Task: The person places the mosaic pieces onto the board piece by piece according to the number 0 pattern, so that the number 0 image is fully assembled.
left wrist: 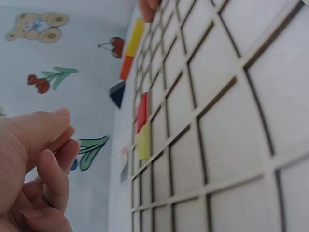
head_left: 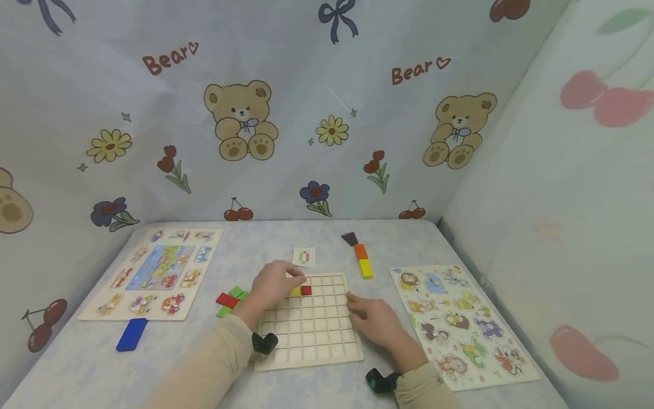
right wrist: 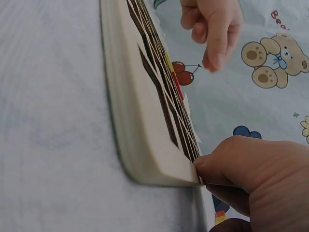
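Observation:
A pale wooden grid board (head_left: 314, 329) lies on the table, with a yellow tile (head_left: 295, 291) and a red tile (head_left: 306, 290) side by side in its upper cells. Just above these tiles hovers my left hand (head_left: 276, 282), its fingers loosely bent and nothing between them, as the left wrist view shows. My right hand (head_left: 377, 321) holds the board's right edge near the upper corner, thumb (right wrist: 212, 166) on the rim and fingers beside it. Behind the board lies a small pattern card (head_left: 304, 257).
Green and red tiles (head_left: 227, 300) lie loosely left of the board, and blue tiles (head_left: 131, 334) farther left. Black, orange (head_left: 360, 251) and yellow tiles line up behind right. A vehicle puzzle (head_left: 114, 281) lies at left, an animal puzzle (head_left: 462, 324) at right.

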A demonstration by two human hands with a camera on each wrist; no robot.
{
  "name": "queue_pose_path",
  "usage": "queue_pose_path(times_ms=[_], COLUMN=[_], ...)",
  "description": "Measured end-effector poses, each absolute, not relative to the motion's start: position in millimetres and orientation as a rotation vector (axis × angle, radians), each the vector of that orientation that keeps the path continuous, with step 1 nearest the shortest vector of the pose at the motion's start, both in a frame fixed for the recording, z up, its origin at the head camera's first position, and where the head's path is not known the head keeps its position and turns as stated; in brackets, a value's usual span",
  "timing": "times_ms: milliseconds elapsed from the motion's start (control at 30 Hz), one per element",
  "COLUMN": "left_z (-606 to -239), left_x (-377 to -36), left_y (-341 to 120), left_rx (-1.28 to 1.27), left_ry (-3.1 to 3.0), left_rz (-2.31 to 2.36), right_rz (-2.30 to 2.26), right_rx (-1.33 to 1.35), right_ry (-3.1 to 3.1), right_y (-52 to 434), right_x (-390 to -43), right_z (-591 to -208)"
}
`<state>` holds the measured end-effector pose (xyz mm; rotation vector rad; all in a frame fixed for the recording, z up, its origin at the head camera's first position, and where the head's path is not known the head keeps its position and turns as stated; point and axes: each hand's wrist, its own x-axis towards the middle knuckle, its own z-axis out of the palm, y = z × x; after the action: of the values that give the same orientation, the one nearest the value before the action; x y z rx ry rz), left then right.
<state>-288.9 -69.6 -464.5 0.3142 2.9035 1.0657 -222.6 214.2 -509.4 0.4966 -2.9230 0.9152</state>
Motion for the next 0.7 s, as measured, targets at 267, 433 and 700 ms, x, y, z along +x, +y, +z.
queue_pose_path(times_ms=[267,433,700], left_z=[-441.0,-465.2,-498.0], left_x=[-262.1,-251.5,-248.2], left_y=[-134.3,-155.2,-161.9], left_rx=[0.079,0.084,0.143], left_ry=[3.093,3.088,2.96], left_rz=[1.326,1.188,1.056], right_rz=[0.922,0.939,0.974], right_rx=[0.464,0.421,0.435], right_ry=[-2.928,-2.927,-2.928], right_y=[214.6,215.2,212.5], right_x=[-223.0,-223.0,-220.9], right_z=[-505.8,-503.8,-506.4])
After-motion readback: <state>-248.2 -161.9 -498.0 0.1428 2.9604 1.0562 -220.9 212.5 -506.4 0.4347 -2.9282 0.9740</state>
